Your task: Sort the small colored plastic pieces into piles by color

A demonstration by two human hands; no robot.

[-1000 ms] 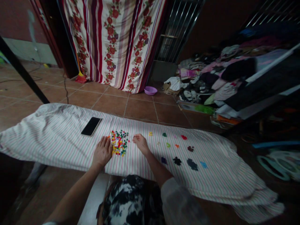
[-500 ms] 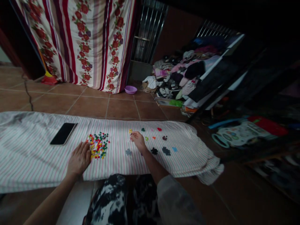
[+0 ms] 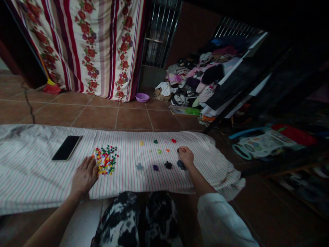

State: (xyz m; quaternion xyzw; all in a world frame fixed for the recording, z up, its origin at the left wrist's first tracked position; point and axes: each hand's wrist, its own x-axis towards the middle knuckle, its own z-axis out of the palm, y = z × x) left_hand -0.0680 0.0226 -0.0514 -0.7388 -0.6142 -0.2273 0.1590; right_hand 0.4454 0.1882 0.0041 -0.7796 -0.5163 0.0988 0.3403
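A mixed heap of small coloured pieces [image 3: 105, 160] lies on the striped cloth [image 3: 123, 183]. My left hand [image 3: 84, 174] rests flat at the heap's left edge, fingers stretched out and touching it. Farther right, small groups sorted by colour are spread over the cloth: yellow pieces [image 3: 142, 143], dark green pieces [image 3: 155, 141], red pieces [image 3: 173, 141], grey pieces [image 3: 139, 167], purple pieces [image 3: 155, 167], black pieces [image 3: 168, 165] and others. My right hand [image 3: 187, 156] is closed in a pinch at the dark brown pieces [image 3: 178, 150], mostly covering them. What its fingertips hold is too small to make out.
A black phone [image 3: 67, 148] lies left of the heap. Beyond the cloth are the tiled floor [image 3: 97, 116], a purple basin [image 3: 142, 97], a hanging flowered curtain [image 3: 102, 51] and a large pile of clothes [image 3: 195, 79]. A white plastic toy [image 3: 259, 145] stands at the right.
My right hand has moved right, from near the yellow and white pieces to the dark brown group, uncovering the purple pieces. My left hand stays beside the heap.
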